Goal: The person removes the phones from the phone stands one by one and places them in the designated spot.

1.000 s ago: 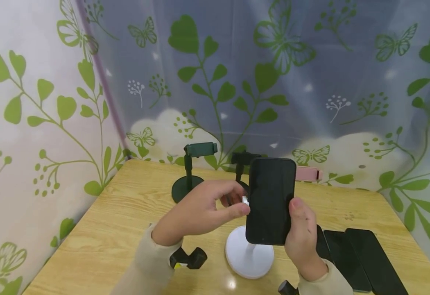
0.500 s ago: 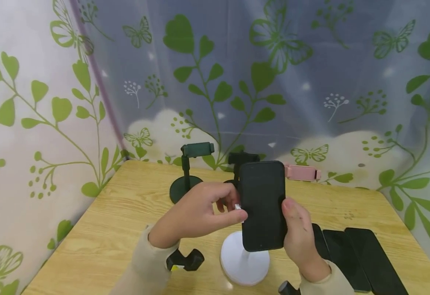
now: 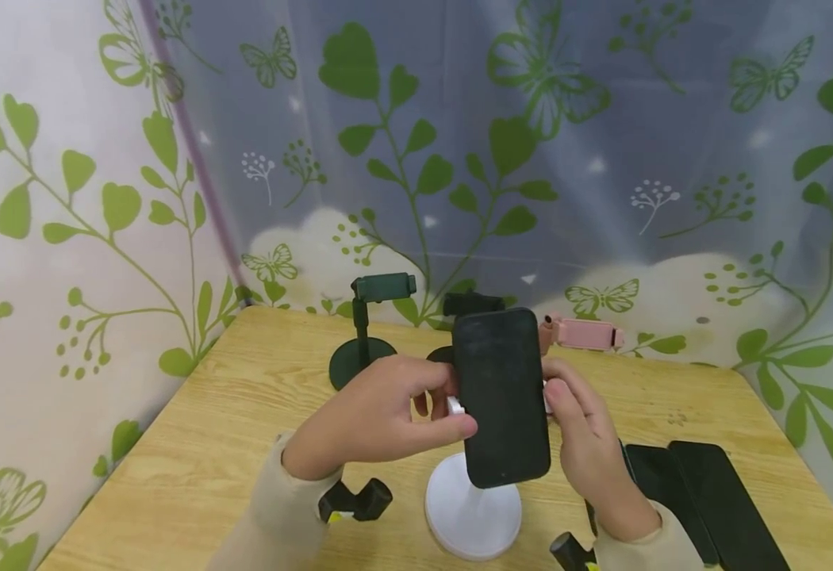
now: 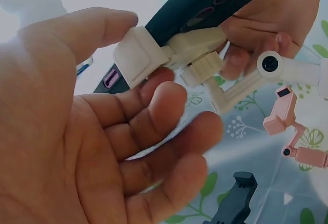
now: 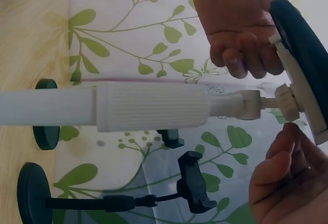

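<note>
A dark phone [image 3: 502, 396] sits upright, slightly tilted, in the clamp of a white phone stand [image 3: 474, 515], its black screen towards me. At the phone's left edge my left hand [image 3: 388, 412] pinches the white clamp end [image 4: 138, 55] between thumb and index finger; its other fingers are loosely bent. My right hand [image 3: 591, 444] pinches the clamp's opposite end at the phone's right edge, with the thumb in front. The right wrist view shows the stand's white pole [image 5: 154, 106] and the clamp's knob [image 5: 287, 102] behind the phone, near the right fingers.
A dark green stand [image 3: 384, 287], a black stand [image 3: 472, 303] and a pink stand [image 3: 588, 334] stand along the back of the wooden table [image 3: 245, 420]. Several dark phones [image 3: 727, 500] lie at the right. A patterned curtain [image 3: 445, 159] hangs behind.
The phone has shifted left and tilted with the clamp. My right hand has moved from gripping the phone's edge to pinching the clamp's right end. My left hand keeps its hold, moving slightly left.
</note>
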A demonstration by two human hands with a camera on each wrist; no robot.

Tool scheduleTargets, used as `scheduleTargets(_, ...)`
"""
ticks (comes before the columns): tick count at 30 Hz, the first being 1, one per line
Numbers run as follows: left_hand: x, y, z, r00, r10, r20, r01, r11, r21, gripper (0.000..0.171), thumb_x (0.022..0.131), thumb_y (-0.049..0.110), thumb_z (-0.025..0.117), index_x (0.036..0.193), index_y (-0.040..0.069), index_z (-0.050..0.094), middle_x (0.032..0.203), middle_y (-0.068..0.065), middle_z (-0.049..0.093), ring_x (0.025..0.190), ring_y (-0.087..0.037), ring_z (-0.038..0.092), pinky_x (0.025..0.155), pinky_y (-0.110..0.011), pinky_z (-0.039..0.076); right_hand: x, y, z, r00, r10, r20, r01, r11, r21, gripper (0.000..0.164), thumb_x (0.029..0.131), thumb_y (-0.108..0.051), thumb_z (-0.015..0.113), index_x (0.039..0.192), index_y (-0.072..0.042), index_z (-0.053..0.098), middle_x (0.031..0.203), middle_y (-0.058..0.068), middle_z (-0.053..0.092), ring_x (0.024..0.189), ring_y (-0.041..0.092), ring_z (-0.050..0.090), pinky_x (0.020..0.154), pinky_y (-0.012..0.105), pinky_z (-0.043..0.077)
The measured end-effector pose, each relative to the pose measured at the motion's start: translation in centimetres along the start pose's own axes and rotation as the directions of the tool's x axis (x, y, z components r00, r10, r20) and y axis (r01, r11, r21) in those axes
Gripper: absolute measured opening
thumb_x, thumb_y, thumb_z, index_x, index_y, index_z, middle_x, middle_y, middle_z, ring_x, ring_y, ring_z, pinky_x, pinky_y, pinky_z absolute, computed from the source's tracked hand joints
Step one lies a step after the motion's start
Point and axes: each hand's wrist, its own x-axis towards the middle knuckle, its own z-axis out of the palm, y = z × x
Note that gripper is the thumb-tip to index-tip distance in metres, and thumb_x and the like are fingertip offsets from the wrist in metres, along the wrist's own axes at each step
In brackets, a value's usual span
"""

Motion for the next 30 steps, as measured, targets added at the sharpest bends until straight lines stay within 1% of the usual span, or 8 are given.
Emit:
scheduleTargets(3, 0.0, 0.0, 0.1, 1.000, 0.001, 0.025, -0.001, 1.000, -0.008, 0.015, 0.097, 0.031, 0.073, 0.087, 0.020, 0.068, 0.075, 0.017, 0.064, 0.069, 0.005, 0.058, 0.067, -0.022, 0.052, 0.1, -0.3, -0.3, 1.000, -0.020, -0.023, 0.020, 1.000, -0.008, 0.034, 0.110, 0.005, 0.034, 0.128, 0.002, 0.063, 0.113, -0.003, 0.068, 0.091, 0.010, 0.062, 0.075, 0.020, 0.053)
scheduleTargets(6, 0.0, -0.1, 0.2, 0.999, 0.010, 0.041, -0.009, 1.000, -0.019, 0.021, 0.098, 0.030, 0.072, 0.080, 0.020, 0.066, 0.073, 0.016, 0.062, 0.063, 0.004, 0.055, 0.061, -0.020, 0.050, 0.1, -0.7, -0.6, 0.999, -0.011, -0.039, 0.010, 1.000, -0.020, 0.030, 0.109, 0.007, 0.039, 0.124, 0.005, 0.064, 0.103, -0.005, 0.068, 0.077, 0.010, 0.057, 0.065, 0.022, 0.049)
scheduleTargets(8, 0.0, -0.1, 0.3, 0.999, 0.017, 0.038, -0.016, 1.000, -0.015, 0.027, 0.098, 0.030, 0.071, 0.075, 0.021, 0.061, 0.069, 0.017, 0.059, 0.059, 0.003, 0.052, 0.057, -0.020, 0.047, 0.1, -0.8, -0.7, 0.999, -0.013, -0.037, 0.013, 1.000, -0.012, 0.028, 0.108, 0.007, 0.040, 0.121, 0.005, 0.065, 0.096, -0.004, 0.066, 0.072, 0.011, 0.054, 0.061, 0.025, 0.046)
scheduleTargets(10, 0.0, -0.1, 0.4, 0.999, 0.021, 0.033, -0.021, 1.000, -0.006, 0.032, 0.098, 0.029, 0.070, 0.071, 0.021, 0.056, 0.065, 0.017, 0.055, 0.055, 0.002, 0.048, 0.055, -0.020, 0.043, 0.1, -0.8, -0.8, 0.999, -0.015, -0.030, 0.015, 1.000, -0.015, 0.027, 0.108, 0.007, 0.042, 0.119, 0.003, 0.067, 0.093, -0.003, 0.063, 0.070, 0.012, 0.053, 0.060, 0.025, 0.046)
scheduleTargets(14, 0.0, -0.2, 0.5, 0.999, 0.020, 0.025, -0.021, 1.000, 0.005, 0.035, 0.099, 0.028, 0.069, 0.069, 0.020, 0.053, 0.063, 0.016, 0.051, 0.053, 0.000, 0.044, 0.054, -0.020, 0.040, 0.1, -0.6, -1.1, 1.000, -0.023, -0.014, 0.022, 1.000, -0.016, 0.027, 0.107, 0.006, 0.044, 0.116, -0.004, 0.067, 0.090, -0.002, 0.059, 0.069, 0.012, 0.051, 0.060, 0.025, 0.045)
scheduleTargets(19, 0.1, -0.1, 0.6, 1.000, 0.016, 0.023, -0.016, 1.000, 0.002, 0.036, 0.099, 0.028, 0.069, 0.069, 0.021, 0.051, 0.063, 0.016, 0.048, 0.053, -0.001, 0.043, 0.053, -0.020, 0.038, -0.1, -0.4, -1.1, 0.998, -0.055, -0.005, 0.055, 0.999, -0.001, 0.028, 0.105, 0.014, 0.042, 0.113, 0.000, 0.064, 0.089, 0.002, 0.055, 0.070, 0.012, 0.049, 0.059, 0.026, 0.043)
scheduleTargets(25, 0.1, 0.0, 0.7, 1.000, 0.001, 0.012, -0.001, 1.000, -0.013, 0.035, 0.098, 0.026, 0.071, 0.070, 0.020, 0.050, 0.059, 0.016, 0.041, 0.052, -0.001, 0.038, 0.054, -0.020, 0.034, -0.1, -0.9, -1.2, 0.999, -0.040, 0.030, 0.042, 0.995, -0.093, 0.021, 0.104, 0.016, 0.042, 0.108, 0.003, 0.058, 0.085, 0.002, 0.049, 0.068, 0.012, 0.047, 0.057, 0.028, 0.042)
scheduleTargets(30, 0.1, 0.1, 0.8, 1.000, 0.001, -0.002, -0.001, 1.000, 0.002, 0.026, 0.097, 0.026, 0.073, 0.077, 0.020, 0.057, 0.061, 0.017, 0.042, 0.054, 0.000, 0.040, 0.055, -0.019, 0.036, -0.1, -1.8, -1.6, 0.997, 0.038, 0.072, -0.024, 0.983, -0.182, 0.018, 0.106, 0.011, 0.043, 0.109, -0.001, 0.056, 0.084, 0.002, 0.048, 0.067, 0.013, 0.047, 0.057, 0.028, 0.042)
